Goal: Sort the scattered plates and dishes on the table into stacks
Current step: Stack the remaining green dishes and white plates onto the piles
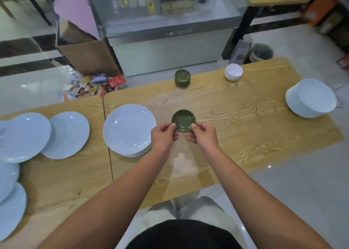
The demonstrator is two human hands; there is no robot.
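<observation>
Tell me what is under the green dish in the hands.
The left hand and right hand pinch the green dish at its rim, fingers curled beneath its near edge. Around it only table shows; the spot directly below is covered.

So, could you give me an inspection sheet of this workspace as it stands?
Surface: two wooden tables pushed together, with a seam between them.
Job's things: small green dish held in both hands; green dish stack and small white dish stack at the far edge; white bowls stacked on the right; stacked white plates beside the hands; loose overlapping plates on the left.
Clutter: wrappers on the floor beyond the table.
Hands: left hand and right hand pinch the dish's rim.
Cables: nothing seen.
Surroundings: glass display case, cardboard box, bin.
</observation>
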